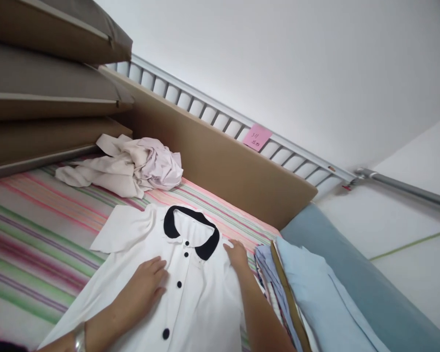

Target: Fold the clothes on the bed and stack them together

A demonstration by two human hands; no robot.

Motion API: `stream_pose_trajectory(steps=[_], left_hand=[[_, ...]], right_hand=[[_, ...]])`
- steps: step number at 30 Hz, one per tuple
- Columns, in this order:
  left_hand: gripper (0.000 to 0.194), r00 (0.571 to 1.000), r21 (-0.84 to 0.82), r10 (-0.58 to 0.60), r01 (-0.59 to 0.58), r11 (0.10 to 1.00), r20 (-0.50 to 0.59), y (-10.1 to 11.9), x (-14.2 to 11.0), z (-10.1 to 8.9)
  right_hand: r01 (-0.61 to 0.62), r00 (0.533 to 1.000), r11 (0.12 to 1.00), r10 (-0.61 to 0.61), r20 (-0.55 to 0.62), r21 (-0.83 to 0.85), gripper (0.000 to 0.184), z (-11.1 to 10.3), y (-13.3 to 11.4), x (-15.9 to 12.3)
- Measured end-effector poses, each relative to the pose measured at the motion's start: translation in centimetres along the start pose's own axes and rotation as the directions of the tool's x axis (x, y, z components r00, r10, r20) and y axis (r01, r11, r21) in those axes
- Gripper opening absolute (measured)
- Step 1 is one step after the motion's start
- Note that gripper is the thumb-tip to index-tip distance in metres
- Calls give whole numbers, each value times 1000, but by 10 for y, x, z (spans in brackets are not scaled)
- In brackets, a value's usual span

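Observation:
A white short-sleeved shirt point(205, 298) with a black collar point(209, 244) and black buttons lies front up on a striped sheet point(33, 244). On its front, left of the button row, rests my left hand point(148, 283), fingers apart and nothing in them. At the shoulder seam just right of the collar is my right hand point(238, 254), its slightly bent fingertips touching the fabric. The sleeve on the left is spread out flat; my right hand and forearm hide much of the other one.
Folded clothes point(315, 288) are stacked on the right beside a blue-grey surface point(355, 264). A crumpled pale garment heap point(132, 164) lies behind the shirt. Brown padded boards point(47, 83) are piled at left. A brown panel point(212, 166) leans along a metal rail carrying a pink note point(257, 137).

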State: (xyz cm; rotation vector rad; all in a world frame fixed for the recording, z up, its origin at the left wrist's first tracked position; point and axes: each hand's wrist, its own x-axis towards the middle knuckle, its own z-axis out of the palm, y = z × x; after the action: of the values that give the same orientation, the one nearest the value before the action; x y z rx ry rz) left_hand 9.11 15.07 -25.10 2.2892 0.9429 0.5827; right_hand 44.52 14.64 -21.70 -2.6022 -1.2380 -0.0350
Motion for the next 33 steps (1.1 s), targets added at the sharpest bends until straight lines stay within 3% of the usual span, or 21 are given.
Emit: stream_pose_trajectory(steps=[5, 10, 13, 15, 17, 18, 19, 21, 22, 26, 29, 33], left_hand=[[29, 999, 10, -24, 23, 1000, 35, 12, 2, -12], [38, 989, 10, -109, 109, 994, 99, 10, 6, -21], [42, 982, 4, -154, 154, 988, 113, 9, 6, -21], [42, 985, -10, -142, 144, 989, 101, 12, 5, -20], [41, 989, -19, -122, 124, 992, 88, 15, 3, -20], [42, 989, -21, -117, 119, 993, 88, 17, 3, -19], [43, 989, -20, -120, 122, 992, 90, 18, 3, -20], [44, 985, -22, -137, 140, 990, 101, 19, 4, -22], [45, 983, -29, -145, 149, 988, 110, 20, 4, -24], [50, 968, -71, -161, 177, 982, 191, 20, 10, -36], [54, 951, -90, -158, 188, 978, 267, 19, 15, -42], [49, 948, -99, -130, 165, 981, 289, 17, 20, -38]], right_hand=[[-60, 997, 998, 60, 38, -16, 37, 3, -2, 14], [-180, 980, 983, 183, 84, -35, 34, -4, -8, 24], [-184, 983, 983, 183, -9, -21, 44, -8, -31, 18], [-82, 993, 997, 82, -91, -3, 49, -8, -61, 8], [146, 986, 988, -142, -91, 40, 47, -3, -103, -7], [278, 960, 958, -274, -65, 67, 45, 2, -127, -15], [434, 900, 894, -434, -24, 112, 44, 8, -152, -23], [594, 799, 798, -600, 33, 104, 43, 21, -198, -35], [617, 781, 782, -622, 55, 86, 42, 28, -217, -38], [577, 808, 817, -575, 130, 27, 38, 51, -261, -24], [567, 808, 824, -558, 186, 11, 34, 62, -270, -4], [577, 803, 817, -567, 185, -2, 11, 66, -274, 8]])
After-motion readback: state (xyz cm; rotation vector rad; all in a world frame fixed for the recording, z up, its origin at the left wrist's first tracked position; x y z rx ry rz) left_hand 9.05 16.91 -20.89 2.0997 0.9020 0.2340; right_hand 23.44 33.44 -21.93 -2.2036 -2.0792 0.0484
